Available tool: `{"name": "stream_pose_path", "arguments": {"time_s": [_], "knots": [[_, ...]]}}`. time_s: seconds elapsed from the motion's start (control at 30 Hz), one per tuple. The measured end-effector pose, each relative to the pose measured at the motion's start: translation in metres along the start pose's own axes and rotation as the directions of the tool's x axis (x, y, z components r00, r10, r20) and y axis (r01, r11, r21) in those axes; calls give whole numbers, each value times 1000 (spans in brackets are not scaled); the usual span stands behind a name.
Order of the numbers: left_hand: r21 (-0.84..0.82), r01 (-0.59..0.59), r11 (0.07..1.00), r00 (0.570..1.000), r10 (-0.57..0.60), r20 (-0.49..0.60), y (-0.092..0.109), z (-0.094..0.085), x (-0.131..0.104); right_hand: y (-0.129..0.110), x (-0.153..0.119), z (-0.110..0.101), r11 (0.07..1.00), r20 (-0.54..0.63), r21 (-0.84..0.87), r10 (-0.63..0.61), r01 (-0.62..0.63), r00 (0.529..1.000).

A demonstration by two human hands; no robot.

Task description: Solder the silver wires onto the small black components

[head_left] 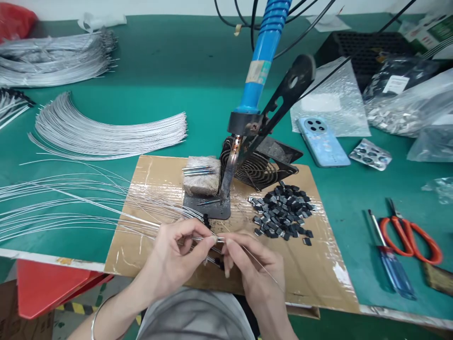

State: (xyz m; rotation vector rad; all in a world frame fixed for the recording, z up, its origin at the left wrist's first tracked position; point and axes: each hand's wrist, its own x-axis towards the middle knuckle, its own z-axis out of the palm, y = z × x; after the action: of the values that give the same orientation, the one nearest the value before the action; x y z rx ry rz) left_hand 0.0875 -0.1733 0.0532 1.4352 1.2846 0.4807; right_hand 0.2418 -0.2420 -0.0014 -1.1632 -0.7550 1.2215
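Your two hands meet over a flat brown cardboard sheet [318, 274] with a glossy, creased face, laid on the smooth green surface [159, 99]. Your left hand [179, 250] pinches slender pale wires [150, 225] between thumb and forefinger; their strands fan out leftward in long, shallow curves. Your right hand [256, 262], with thumb and forefinger pressed together, grips a small pale piece [220, 239] at the same spot, its exact form partly hidden by your fingertips. A single fine strand crosses your right hand diagonally. Just beyond your hands, a rough, dust-grey block [205, 184] carries several slim metallic rods [198, 171]. Above it slants a soldering iron [260, 61] with a ribbed blue plastic handle and a bent, heat-stained metal tube, held in a worn black stand [290, 85]; behind it leans a square black fan [262, 165] with a guard of concentric rings. To your right lies a loose heap of small, blocky black connectors [283, 210] with silvery metal faces. Farther left, a dense, crescent-shaped bundle of white wires [106, 134] rests on the surface.
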Motion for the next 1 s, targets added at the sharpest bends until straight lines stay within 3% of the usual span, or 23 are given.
{"name": "stream_pose_path", "arguments": {"time_s": [0.17,0.63,1.0], "knots": [[-6,15,1000,1000,-15,-16,1,2,0,3,1,3,990,1,122,69,-68,998],[-38,-98,994,995,97,-31,1,3,-3,-1,3,2,981,35,154,113,-117,993],[-16,-103,995,994,103,-20,5,-1,-1,-21,11,-1,923,71,182,330,-338,941]]}}
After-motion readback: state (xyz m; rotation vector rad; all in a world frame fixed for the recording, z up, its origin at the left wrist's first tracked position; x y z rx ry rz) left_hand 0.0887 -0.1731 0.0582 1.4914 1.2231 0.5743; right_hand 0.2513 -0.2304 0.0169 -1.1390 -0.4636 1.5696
